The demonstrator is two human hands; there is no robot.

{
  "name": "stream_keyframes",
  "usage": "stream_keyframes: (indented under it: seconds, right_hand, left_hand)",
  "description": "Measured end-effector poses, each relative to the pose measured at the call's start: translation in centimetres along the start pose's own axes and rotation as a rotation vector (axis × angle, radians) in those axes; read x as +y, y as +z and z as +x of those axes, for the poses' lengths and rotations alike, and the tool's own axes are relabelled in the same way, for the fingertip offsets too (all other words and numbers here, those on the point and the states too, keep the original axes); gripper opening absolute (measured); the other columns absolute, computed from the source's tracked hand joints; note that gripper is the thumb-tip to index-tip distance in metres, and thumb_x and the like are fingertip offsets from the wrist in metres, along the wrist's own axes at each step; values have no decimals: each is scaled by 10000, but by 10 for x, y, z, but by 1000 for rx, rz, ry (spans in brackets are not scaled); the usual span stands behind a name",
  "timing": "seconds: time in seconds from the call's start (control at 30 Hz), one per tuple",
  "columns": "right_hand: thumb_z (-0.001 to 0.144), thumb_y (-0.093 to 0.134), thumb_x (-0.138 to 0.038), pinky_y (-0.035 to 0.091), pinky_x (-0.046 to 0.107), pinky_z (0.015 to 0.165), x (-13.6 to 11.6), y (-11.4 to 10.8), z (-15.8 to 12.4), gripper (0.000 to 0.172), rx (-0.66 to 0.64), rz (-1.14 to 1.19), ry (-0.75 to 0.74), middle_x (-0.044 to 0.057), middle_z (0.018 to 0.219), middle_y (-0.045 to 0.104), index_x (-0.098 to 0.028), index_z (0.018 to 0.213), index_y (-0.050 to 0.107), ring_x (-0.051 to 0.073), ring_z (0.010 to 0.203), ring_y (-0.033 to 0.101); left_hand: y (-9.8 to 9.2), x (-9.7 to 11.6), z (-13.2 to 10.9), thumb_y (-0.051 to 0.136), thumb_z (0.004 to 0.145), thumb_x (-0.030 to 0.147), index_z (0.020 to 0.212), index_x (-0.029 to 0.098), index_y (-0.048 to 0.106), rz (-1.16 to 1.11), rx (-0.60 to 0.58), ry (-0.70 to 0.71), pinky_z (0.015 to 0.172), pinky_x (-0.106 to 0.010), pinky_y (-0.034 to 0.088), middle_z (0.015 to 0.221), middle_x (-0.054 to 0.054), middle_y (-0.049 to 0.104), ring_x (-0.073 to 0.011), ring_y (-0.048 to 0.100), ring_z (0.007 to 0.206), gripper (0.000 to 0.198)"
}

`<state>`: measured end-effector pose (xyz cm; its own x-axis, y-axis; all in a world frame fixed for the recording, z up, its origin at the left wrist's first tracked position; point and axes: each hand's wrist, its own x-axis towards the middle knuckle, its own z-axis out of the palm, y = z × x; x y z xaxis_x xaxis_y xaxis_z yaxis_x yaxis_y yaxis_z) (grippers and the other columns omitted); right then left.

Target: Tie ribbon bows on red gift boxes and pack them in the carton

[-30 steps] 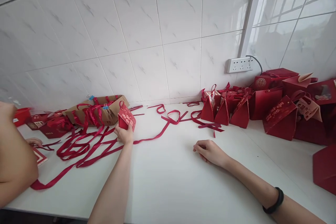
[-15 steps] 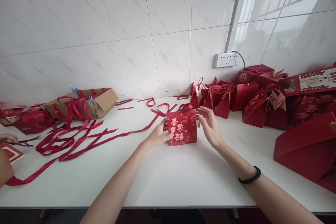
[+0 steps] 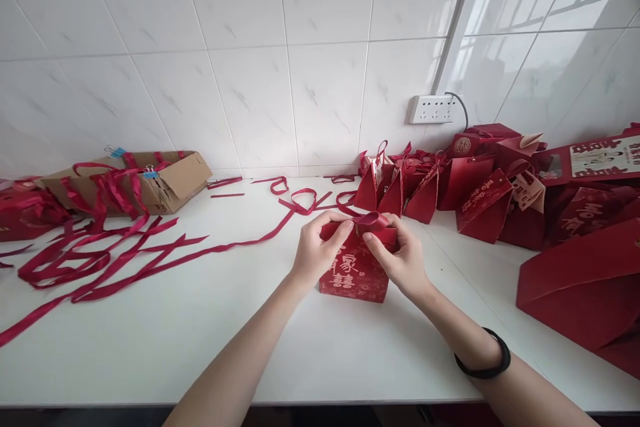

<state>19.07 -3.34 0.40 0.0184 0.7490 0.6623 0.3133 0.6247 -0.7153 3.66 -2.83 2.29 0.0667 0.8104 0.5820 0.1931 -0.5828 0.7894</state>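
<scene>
A small red gift box (image 3: 354,273) with gold characters on its front stands upright on the white table (image 3: 200,333), right in front of me. My left hand (image 3: 316,252) grips its top left edge, fingers curled over the rim. From the right, my right hand (image 3: 400,257) pinches the top beside a red ribbon loop (image 3: 371,219) that lies across the box's opening. A black band sits on my right wrist (image 3: 487,360).
Long red ribbons (image 3: 100,260) sprawl over the left of the table beside a cardboard box (image 3: 170,183) with ribbons and blue clips. Several folded red gift boxes (image 3: 425,190) and larger red bags (image 3: 580,280) crowd the right side. A wall socket (image 3: 431,109) is above them.
My left hand carried the red box from the ribbon pile to the middle of the table. Both hands then closed on its top. Another person's arm at the left has left the view.
</scene>
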Motion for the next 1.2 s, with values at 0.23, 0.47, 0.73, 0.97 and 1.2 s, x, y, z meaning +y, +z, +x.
stream_keyframes:
  seconds: [0.23, 0.47, 0.73, 0.97, 1.2]
  right_hand:
    - [785, 604, -364, 436, 228, 574, -12, -2, 2, 194, 70, -6, 12, -21, 635, 583, -198, 685, 588, 115, 589, 522]
    - [805, 578, -398, 346, 204, 470, -16, -4, 10, 405, -44, 88, 124, -39, 504, 440, -166, 491, 472, 66, 473, 375]
    - [739, 672, -302, 489, 235, 616, -13, 0, 4, 139, 96, 88, -19, -21, 740, 642, -210, 766, 572, 120, 646, 595]
    - [753, 652, -307, 479, 231, 609, -18, -3, 10, 239, 55, 67, 59, -29, 574, 586, -196, 584, 525, 147, 658, 628]
    - [795, 597, -325, 470, 244, 650, -16, -3, 7, 187, 31, 105, 75, -6, 704, 640, -188, 670, 612, 142, 704, 605]
  left_hand:
    - [3, 2, -12, 578, 849, 326, 779, 200, 622, -1, 4, 42, 663, -247, 494, 742, -2, 650, -132, 614, 710, 151]
    - [12, 4, -12, 642, 791, 336, 726, 185, 585, -36, 57, 28, 640, -222, 485, 695, 12, 625, -116, 596, 671, 174]
    - [14, 5, -15, 625, 792, 303, 735, 185, 598, -6, 87, 18, 572, -208, 469, 706, 8, 646, -121, 607, 670, 134]
    - [14, 7, -15, 611, 792, 294, 733, 183, 589, -4, 81, 2, 518, -198, 443, 663, 21, 623, -100, 568, 589, 127]
    - [13, 7, -15, 595, 793, 271, 725, 186, 555, -2, 73, 14, 484, -192, 429, 591, 40, 571, -87, 529, 518, 117]
